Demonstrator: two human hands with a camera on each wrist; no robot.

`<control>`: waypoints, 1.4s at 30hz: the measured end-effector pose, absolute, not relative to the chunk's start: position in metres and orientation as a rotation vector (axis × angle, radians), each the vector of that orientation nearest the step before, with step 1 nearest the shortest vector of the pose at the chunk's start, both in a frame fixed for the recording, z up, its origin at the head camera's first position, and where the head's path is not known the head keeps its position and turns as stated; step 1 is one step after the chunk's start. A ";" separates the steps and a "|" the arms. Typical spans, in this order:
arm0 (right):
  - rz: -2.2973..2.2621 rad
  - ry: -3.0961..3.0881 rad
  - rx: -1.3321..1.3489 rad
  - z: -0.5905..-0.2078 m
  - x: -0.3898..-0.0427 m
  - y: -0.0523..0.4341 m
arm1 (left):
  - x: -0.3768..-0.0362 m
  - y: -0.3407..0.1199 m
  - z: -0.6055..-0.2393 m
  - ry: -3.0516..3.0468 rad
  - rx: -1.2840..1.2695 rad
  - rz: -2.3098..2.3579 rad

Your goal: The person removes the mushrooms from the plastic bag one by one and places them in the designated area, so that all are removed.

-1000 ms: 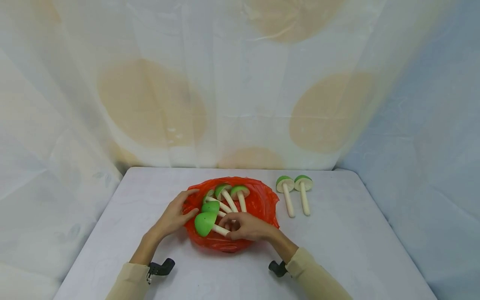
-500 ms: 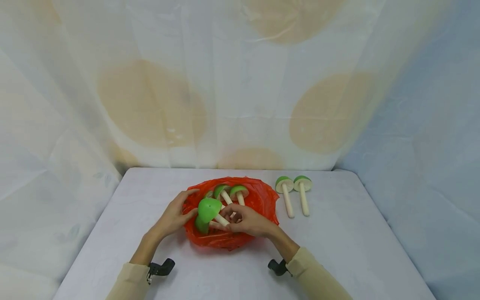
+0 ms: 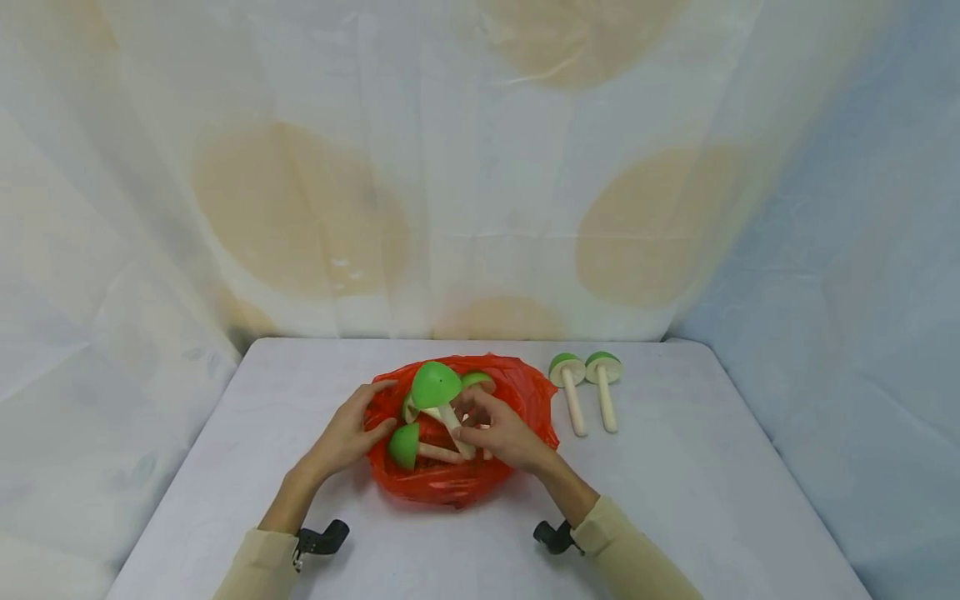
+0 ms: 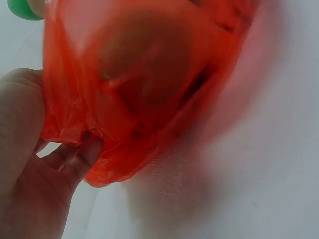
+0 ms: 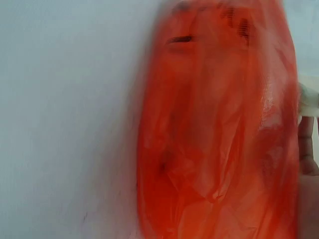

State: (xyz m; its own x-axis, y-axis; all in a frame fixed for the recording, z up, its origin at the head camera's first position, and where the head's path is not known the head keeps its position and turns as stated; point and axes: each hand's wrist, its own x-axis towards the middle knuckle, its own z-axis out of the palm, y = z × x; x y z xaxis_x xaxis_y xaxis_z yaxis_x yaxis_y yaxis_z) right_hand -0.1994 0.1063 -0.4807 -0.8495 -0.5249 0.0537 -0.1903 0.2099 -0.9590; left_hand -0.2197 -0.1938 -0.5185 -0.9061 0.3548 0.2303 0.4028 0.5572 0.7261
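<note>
A red plastic bag [image 3: 517, 398] lies open on the table and holds several toy mushrooms with green caps and pale stems. My right hand [image 3: 498, 433] pinches the stem of one green-capped mushroom [image 3: 436, 385] and holds it tilted above the bag. Another mushroom [image 3: 406, 445] lies in the bag's near left part. My left hand [image 3: 347, 433] grips the bag's left edge; in the left wrist view its fingers [image 4: 75, 159] pinch the red plastic [image 4: 149, 84]. The right wrist view is filled by blurred red bag [image 5: 219, 129].
Two more green-capped mushrooms [image 3: 568, 388] [image 3: 603, 384] lie side by side on the white table [image 3: 675, 467] to the right of the bag. A pale curtain with tan spots hangs behind the table. Black wrist mounts [image 3: 322, 536] sit near the front edge.
My right hand has lifted the mushroom out of the bag's front, up and slightly back, its cap now raised over the bag. The left hand stays on the bag's edge.
</note>
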 end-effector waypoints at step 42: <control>-1.987 2.409 -0.404 -0.456 -0.210 0.205 | -0.223 -0.192 -0.521 -2.725 -0.659 -1.279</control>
State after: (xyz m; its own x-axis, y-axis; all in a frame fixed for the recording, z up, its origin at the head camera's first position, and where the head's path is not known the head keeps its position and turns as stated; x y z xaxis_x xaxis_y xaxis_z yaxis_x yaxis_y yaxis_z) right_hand -0.2098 0.2052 -0.4560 -0.9670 -0.1917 0.1677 -0.2011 0.1707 -0.9646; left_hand -0.2231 -0.1918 -0.5206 -0.9067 0.3531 0.2309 0.4032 0.5644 0.7204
